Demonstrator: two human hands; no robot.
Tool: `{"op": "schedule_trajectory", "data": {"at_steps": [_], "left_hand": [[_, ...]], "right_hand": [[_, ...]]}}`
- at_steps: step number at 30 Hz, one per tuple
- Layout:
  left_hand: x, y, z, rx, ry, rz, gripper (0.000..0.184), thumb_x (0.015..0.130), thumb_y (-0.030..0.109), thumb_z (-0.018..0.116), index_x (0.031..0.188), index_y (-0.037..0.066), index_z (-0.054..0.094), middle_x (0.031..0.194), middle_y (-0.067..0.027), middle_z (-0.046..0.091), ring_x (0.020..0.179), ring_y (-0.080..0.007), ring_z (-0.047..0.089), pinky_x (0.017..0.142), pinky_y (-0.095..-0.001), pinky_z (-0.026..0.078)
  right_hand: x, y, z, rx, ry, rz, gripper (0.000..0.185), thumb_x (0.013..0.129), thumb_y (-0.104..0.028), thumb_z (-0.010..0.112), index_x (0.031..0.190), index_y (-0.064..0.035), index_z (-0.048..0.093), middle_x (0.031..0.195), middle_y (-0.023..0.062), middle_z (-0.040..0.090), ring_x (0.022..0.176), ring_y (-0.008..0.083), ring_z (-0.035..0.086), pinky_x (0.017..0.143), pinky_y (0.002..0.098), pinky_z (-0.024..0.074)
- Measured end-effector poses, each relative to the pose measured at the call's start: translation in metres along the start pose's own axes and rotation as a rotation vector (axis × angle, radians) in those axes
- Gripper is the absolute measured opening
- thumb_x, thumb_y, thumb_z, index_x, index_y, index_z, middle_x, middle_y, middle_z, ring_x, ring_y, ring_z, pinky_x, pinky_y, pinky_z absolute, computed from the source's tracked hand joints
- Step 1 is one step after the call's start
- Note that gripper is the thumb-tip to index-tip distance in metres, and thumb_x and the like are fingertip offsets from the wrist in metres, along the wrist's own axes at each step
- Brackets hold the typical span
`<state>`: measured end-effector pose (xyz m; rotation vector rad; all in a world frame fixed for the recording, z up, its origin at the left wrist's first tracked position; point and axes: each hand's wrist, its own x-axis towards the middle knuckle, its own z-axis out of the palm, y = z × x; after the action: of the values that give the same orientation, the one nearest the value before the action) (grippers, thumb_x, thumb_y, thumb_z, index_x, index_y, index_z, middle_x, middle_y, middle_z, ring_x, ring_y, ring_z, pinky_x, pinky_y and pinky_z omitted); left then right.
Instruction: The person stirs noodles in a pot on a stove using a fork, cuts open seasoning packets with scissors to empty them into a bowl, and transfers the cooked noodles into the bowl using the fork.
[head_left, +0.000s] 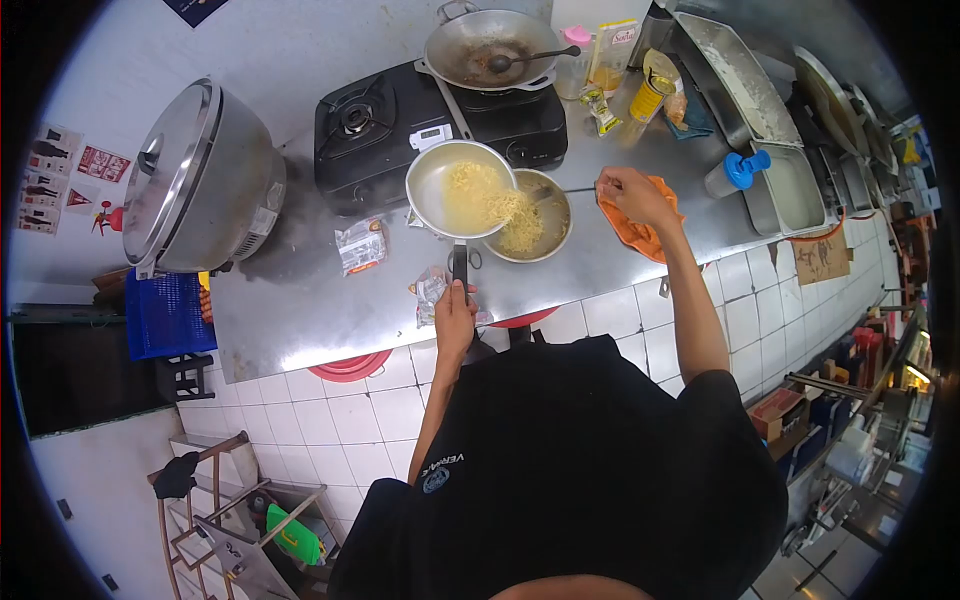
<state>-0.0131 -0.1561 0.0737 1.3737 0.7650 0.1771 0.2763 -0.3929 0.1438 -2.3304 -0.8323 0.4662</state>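
Note:
My left hand (pixel 455 318) is closed round the black handle of a light-coloured saucepan (pixel 425 200), which holds noodles in liquid. The pan's right rim overlaps a metal bowl (pixel 560 225) with noodles in it, and noodles lie across the rim between the two. My right hand (pixel 632 192) is closed on the end of a thin metal utensil (pixel 576 190) that reaches left to the pan and bowl. An orange cloth (pixel 645 238) lies just under my right hand.
Behind the pan stands a black gas stove (pixel 375 160) with a wok (pixel 470 75). A large steel pot (pixel 225 180) is at the left. Bottles, a yellow can (pixel 648 100), a blue-lidded container (pixel 735 175) and metal trays (pixel 795 190) stand right. An opened packet (pixel 361 247) lies left.

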Motion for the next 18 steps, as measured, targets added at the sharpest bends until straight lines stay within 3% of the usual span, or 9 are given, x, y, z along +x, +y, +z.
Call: {"op": "schedule_trajectory", "data": {"at_steps": [1,3,6,8,12,14,15,17,18], "left_hand": [[0.0,-0.003,-0.001,0.0,0.003,0.004,0.042,0.104,0.034,0.039,0.09,0.0,0.058,0.057,0.0032,0.04,0.047,-0.0052,0.036,0.044,-0.0242,0.029],[0.0,-0.005,-0.001,0.004,-0.002,0.001,0.042,0.104,0.034,0.038,0.09,0.0,0.058,0.057,0.0032,0.04,0.047,-0.0052,0.036,0.044,-0.0241,0.029],[0.0,-0.008,-0.001,0.001,-0.012,0.006,0.041,0.104,0.035,0.038,0.09,0.002,0.058,0.057,0.0042,0.039,0.045,-0.0043,0.034,0.042,-0.0232,0.026],[0.0,-0.009,0.0,-0.012,-0.011,0.015,0.04,0.104,0.037,0.039,0.091,0.004,0.059,0.056,0.0052,0.038,0.044,-0.0035,0.032,0.041,-0.0223,0.024],[-0.001,-0.01,0.003,0.024,0.003,0.041,0.041,0.104,0.037,0.039,0.091,0.003,0.059,0.057,0.0047,0.038,0.044,-0.004,0.033,0.041,-0.0227,0.025],[-0.002,-0.012,0.004,0.031,0.015,0.05,0.041,0.104,0.037,0.039,0.091,0.003,0.059,0.057,0.0045,0.039,0.045,-0.0041,0.034,0.041,-0.0228,0.025],[-0.002,-0.012,0.004,0.035,0.012,0.044,0.041,0.104,0.037,0.039,0.091,0.003,0.059,0.057,0.0044,0.039,0.045,-0.0042,0.034,0.042,-0.0229,0.025],[-0.001,-0.012,0.005,0.039,0.004,0.04,0.041,0.104,0.037,0.039,0.091,0.003,0.059,0.057,0.0043,0.04,0.045,-0.0043,0.035,0.042,-0.0229,0.025],[-0.001,-0.012,0.005,0.05,0.002,0.04,0.041,0.104,0.037,0.04,0.091,0.003,0.059,0.057,0.0042,0.04,0.045,-0.0044,0.035,0.042,-0.023,0.025]], "right_hand": [[-0.001,-0.02,-0.002,0.0,-0.001,0.001,0.015,0.091,-0.015,0.06,0.09,-0.0006,0.061,0.077,0.0089,0.064,0.074,0.0221,0.06,0.067,0.0343,0.0461],[0.001,-0.054,0.0,-0.01,0.252,-0.088,0.012,0.088,-0.015,0.058,0.088,-0.0033,0.061,0.076,0.0184,0.062,0.075,0.037,0.06,0.067,0.0443,0.0456],[0.027,-0.071,0.021,-0.095,0.267,-0.191,0.015,0.088,-0.017,0.055,0.087,-0.0042,0.063,0.082,0.0188,0.065,0.08,0.0389,0.061,0.069,0.047,0.0466],[0.044,-0.077,0.034,-0.291,0.17,-0.131,0.018,0.086,-0.019,0.054,0.087,-0.0052,0.065,0.085,0.0188,0.065,0.082,0.0381,0.062,0.07,0.0472,0.0483],[0.069,-0.065,0.047,-0.322,-0.028,-0.15,0.02,0.083,-0.018,0.052,0.085,-0.0057,0.067,0.087,0.0192,0.066,0.083,0.039,0.063,0.072,0.0467,0.0497],[0.086,-0.045,0.05,-0.263,-0.246,-0.255,0.019,0.079,-0.019,0.06,0.089,-0.0039,0.067,0.079,0.0111,0.069,0.08,0.03,0.066,0.07,0.042,0.0494],[0.09,-0.035,0.055,-0.265,-0.246,-0.258,0.019,0.079,-0.019,0.06,0.089,-0.0039,0.067,0.079,0.0111,0.069,0.08,0.03,0.066,0.07,0.042,0.0494],[0.093,-0.02,0.062,0.074,-0.377,-0.131,0.018,0.078,-0.019,0.062,0.088,-0.0058,0.07,0.066,0.0027,0.063,0.062,0.0158,0.058,0.056,0.0326,0.0442],[0.089,-0.023,0.058,0.073,-0.373,-0.131,0.018,0.078,-0.019,0.062,0.088,-0.0058,0.07,0.066,0.0027,0.063,0.062,0.0158,0.058,0.056,0.0326,0.0442]]}}
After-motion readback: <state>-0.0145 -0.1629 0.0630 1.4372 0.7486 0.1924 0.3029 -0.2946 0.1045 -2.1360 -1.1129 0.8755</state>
